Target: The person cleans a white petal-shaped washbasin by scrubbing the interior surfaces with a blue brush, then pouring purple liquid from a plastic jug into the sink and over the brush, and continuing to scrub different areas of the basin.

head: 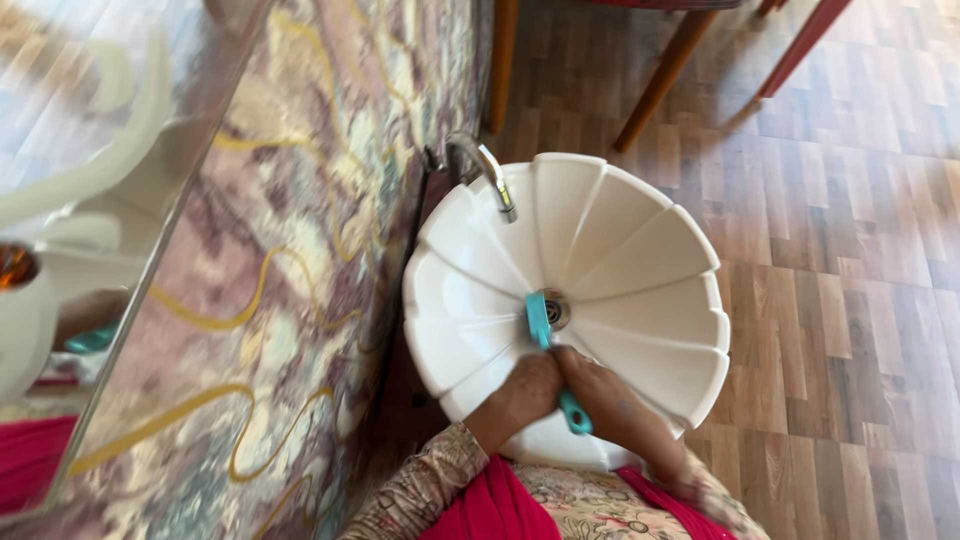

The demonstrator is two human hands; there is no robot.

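— Hands first: what are they on?

— Both hands close around a teal scrubbing brush [549, 352]. The left hand [528, 392] has its grip wrapped about the middle of the handle, and the right hand [612, 405] is pressed along the lower end, so the two together can bear down on the tool.

— And where does the brush sit?

— Inside the white scalloped washbasin [640, 250], its head laid right beside the metal drain [556, 309] at the bottom of the bowl. The handle runs back up the near slope toward the person, which suits pushing the head into the ribs of the bowl.

— Anything close enough to get in the way?

— The chrome tap [487, 170] arches over the far left rim, well apart from the brush head. The basin stands against a marbled wall with gold veins [300, 250], so there is little room on that side. A mirror [90, 200] hangs further left.

— And to the right?

— Wooden plank floor [850, 300], with what look like chair legs [665, 75] at the top, though they are cut off and I cannot be sure.
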